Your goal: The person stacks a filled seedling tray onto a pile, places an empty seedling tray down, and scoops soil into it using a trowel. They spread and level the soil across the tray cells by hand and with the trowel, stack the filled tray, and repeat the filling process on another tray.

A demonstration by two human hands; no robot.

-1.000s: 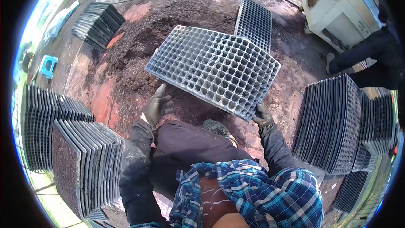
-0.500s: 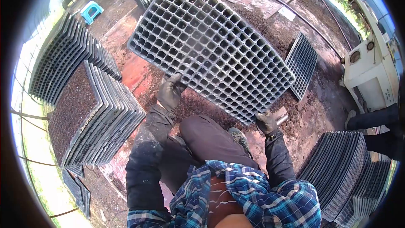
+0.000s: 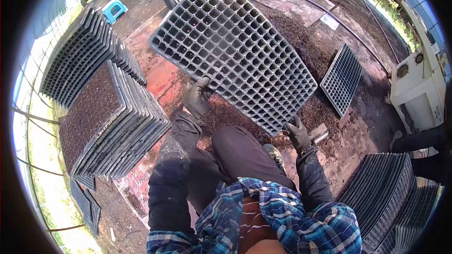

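A black plastic seedling tray (image 3: pixel 235 59) with many square cells is held up, tilted, in front of my knees. Its cells look unfilled. My left hand (image 3: pixel 197 98), in a dark soiled glove, grips its near edge left of the middle. At the near right corner, my right hand (image 3: pixel 297 134), gloved too, has its fingers closed on the rim. Just beyond the right wrist a metal scraper-like tool (image 3: pixel 320 134) lies on the floor, partly hidden. Another cell tray (image 3: pixel 343 80) rests on soil to the right of the held one.
On the left stand soil-filled trays (image 3: pixel 92 117) in a stack, with more stacked trays (image 3: pixel 77 63) behind. Nested trays (image 3: pixel 376 197) stand at lower right. A cream machine (image 3: pixel 416 89) and a person's leg (image 3: pixel 421 138) are at right. A blue stool (image 3: pixel 114 10) stands far left.
The held tray has shifted left relative to the floor and turned slightly, uncovering more of the tray lying at right. Both hands stay on its edge. The view has shifted slightly.
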